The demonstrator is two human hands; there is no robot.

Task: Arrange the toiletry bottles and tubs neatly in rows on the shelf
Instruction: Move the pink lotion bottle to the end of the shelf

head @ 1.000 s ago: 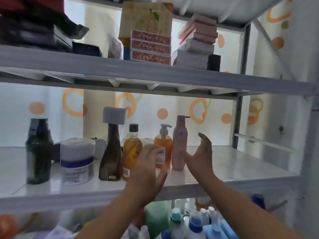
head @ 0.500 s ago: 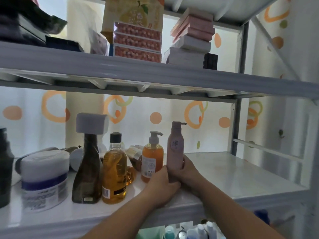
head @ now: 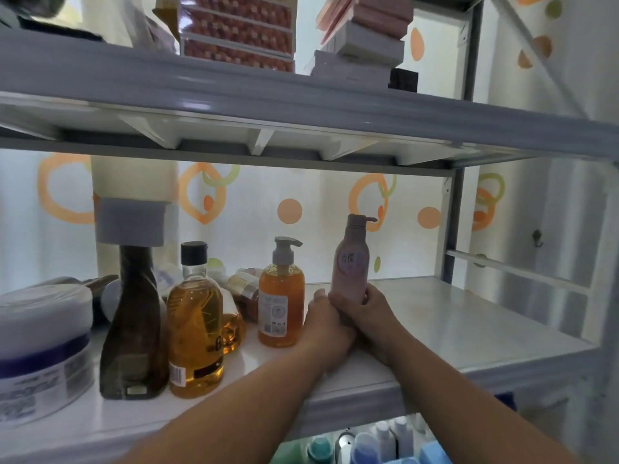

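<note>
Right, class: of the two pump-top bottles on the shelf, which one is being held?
The tall pink pump bottle, right of the orange pump bottle: the left hand and right hand grip its base.

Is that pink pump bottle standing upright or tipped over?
Upright: the pink pump bottle stands pump-end up, left hand and right hand gripping its lower part; its base is hidden.

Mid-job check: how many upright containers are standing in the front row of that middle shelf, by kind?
Pump bottles: 2 (pink pump bottle, orange pump bottle)
Capped bottles: 2 (amber bottle, dark brown bottle)
Tubs: 1 (white tub)
Total: 5
The containers behind are too hidden to count.
</note>
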